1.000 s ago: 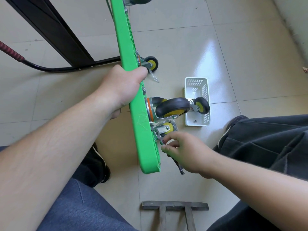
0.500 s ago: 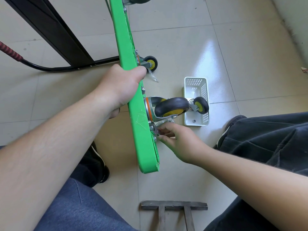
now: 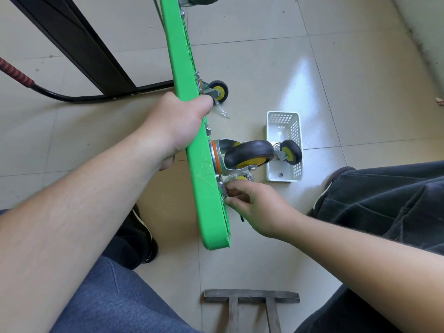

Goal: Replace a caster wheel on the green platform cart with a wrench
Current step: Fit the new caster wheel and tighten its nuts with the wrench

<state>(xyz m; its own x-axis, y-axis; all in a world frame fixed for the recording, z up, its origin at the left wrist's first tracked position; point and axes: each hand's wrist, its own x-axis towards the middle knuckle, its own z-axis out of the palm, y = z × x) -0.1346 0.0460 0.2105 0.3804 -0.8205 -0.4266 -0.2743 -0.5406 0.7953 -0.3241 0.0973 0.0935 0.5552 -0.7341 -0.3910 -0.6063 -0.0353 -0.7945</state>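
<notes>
Green platform cart (image 3: 192,131) stands on edge; my left hand (image 3: 177,121) grips its rim, my right hand (image 3: 259,207) pinches hardware at the caster wheel (image 3: 249,155) mount.

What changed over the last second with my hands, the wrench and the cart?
The right hand moved up the cart edge to the caster mounting plate, fingertips now pinching at a fastener there. The wrench, plainly held a second ago, is now mostly hidden behind the hand. Unchanged: the left hand grips the upended cart, and the basket sits on the floor with a spare wheel.
</notes>
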